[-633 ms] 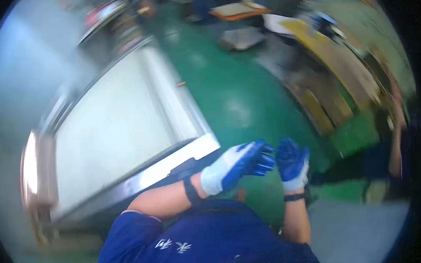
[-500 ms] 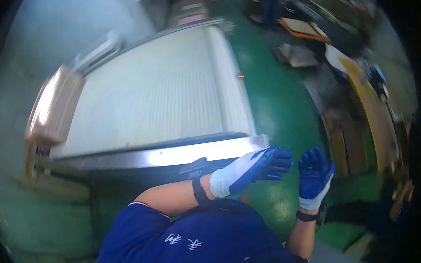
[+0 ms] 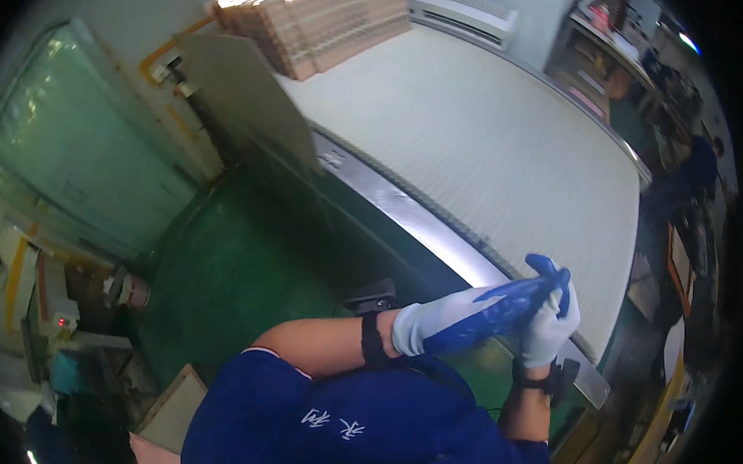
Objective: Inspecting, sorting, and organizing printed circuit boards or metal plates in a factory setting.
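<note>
My left hand (image 3: 502,312) and my right hand (image 3: 548,332) meet in front of me at the right, both in white work gloves with blue-coated palms. The left one points to the right with its fingers stretched out, one blue digit sticking upward. Around the end of the left glove's fingers the right hand is closed; some of those fingers are hidden by it. Just beyond both hands lies the metal edge (image 3: 429,228) of a large table with a pale, finely ribbed top (image 3: 486,129). Each wrist carries a dark strap with a small device.
A film-wrapped stack of brown cardboard (image 3: 332,28) sits at the table's far left, beside an upright grey-brown panel (image 3: 248,99). A green translucent curtain (image 3: 83,124) hangs at the left. Green floor (image 3: 235,267) lies between. A bucket (image 3: 133,291) stands lower left; another person (image 3: 694,169) is far right.
The view has swung left, bringing the curtain and panel into sight. My hands, apart and open before, have come together, the right closing on the left glove's fingers.
</note>
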Action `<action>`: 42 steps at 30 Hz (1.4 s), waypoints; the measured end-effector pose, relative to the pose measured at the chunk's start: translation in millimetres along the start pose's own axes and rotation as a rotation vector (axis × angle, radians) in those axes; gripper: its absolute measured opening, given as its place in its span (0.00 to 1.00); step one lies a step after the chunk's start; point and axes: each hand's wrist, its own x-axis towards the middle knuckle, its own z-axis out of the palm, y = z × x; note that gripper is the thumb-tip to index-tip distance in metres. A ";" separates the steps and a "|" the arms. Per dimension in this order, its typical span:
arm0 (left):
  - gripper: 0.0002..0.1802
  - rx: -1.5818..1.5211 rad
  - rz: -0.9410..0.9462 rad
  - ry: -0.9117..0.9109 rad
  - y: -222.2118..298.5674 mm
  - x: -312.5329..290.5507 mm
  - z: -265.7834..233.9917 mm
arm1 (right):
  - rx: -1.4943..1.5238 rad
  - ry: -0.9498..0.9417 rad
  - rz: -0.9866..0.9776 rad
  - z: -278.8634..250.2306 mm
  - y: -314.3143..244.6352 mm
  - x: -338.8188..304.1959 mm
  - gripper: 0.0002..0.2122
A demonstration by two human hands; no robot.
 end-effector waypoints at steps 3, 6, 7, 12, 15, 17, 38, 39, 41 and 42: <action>0.36 0.196 0.238 0.208 35.3 -43.6 -9.0 | -0.021 -0.125 -0.108 73.6 -11.8 33.7 0.15; 0.34 0.569 0.525 0.334 58.4 -79.2 7.2 | 0.076 -0.113 -0.245 133.9 -22.5 52.7 0.14; 0.31 0.889 0.588 0.425 64.4 -96.9 16.2 | 0.127 -0.086 -0.214 147.1 -21.7 65.6 0.13; 0.22 0.289 0.568 0.900 36.5 -190.8 -8.8 | 0.106 -0.359 -0.324 235.7 -36.8 48.2 0.10; 0.20 -0.079 0.749 0.960 43.8 -208.9 27.9 | 0.140 -0.576 -0.274 274.4 -40.4 24.2 0.11; 0.20 0.045 0.808 1.173 36.4 -218.0 27.1 | 0.184 -0.584 -0.387 299.9 -40.4 18.5 0.11; 0.21 0.310 1.422 2.415 -68.2 -534.2 27.8 | 0.958 -2.001 0.009 482.0 -164.7 -281.4 0.25; 0.21 0.293 1.440 2.436 -77.6 -539.1 26.2 | 0.936 -2.104 0.433 480.6 -167.9 -301.3 0.27; 0.24 0.165 1.885 2.003 -67.2 -531.1 56.3 | 0.893 -2.332 1.154 478.5 -176.1 -334.8 0.29; 0.24 0.476 1.944 1.958 -59.9 -530.6 61.1 | 0.817 -2.380 1.294 481.3 -179.3 -353.5 0.30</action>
